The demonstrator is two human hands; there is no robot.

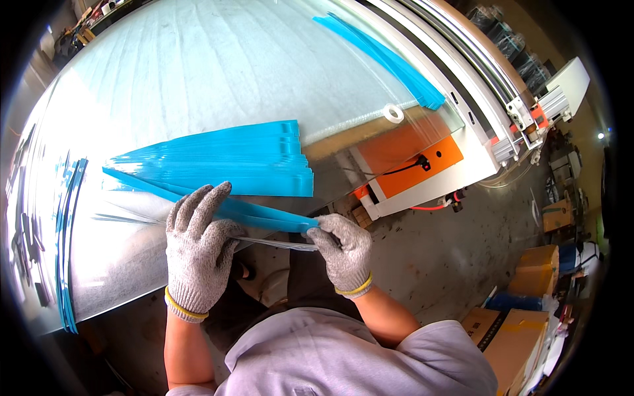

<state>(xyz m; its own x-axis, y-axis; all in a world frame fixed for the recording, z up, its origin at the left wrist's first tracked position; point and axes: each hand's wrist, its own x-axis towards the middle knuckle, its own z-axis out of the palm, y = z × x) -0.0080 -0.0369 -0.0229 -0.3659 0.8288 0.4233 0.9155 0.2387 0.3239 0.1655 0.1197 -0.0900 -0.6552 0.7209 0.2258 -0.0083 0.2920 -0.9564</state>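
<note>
Both my hands wear grey knit gloves with yellow cuffs. A long blue strip [267, 216], seemingly more than one layer, stretches from the table out toward my body. My right hand [345, 252] pinches its near right end between thumb and fingers. My left hand [200, 247] lies across the strip further along, fingers over it and thumb bent beneath; its exact grip is partly hidden. Below the blue strip, thin clear or grey strips [281, 245] run between the hands. Just beyond my left hand, a fanned pile of blue strips [231, 158] lies on the table.
The glass-topped table [178, 72] curves around me. More blue strips lie at its far right [386, 59] and left edge [71, 244], beside dark strips [26, 244]. A white ring [393, 113] sits near a rail machine [528, 122]. Cardboard boxes [505, 340] stand lower right.
</note>
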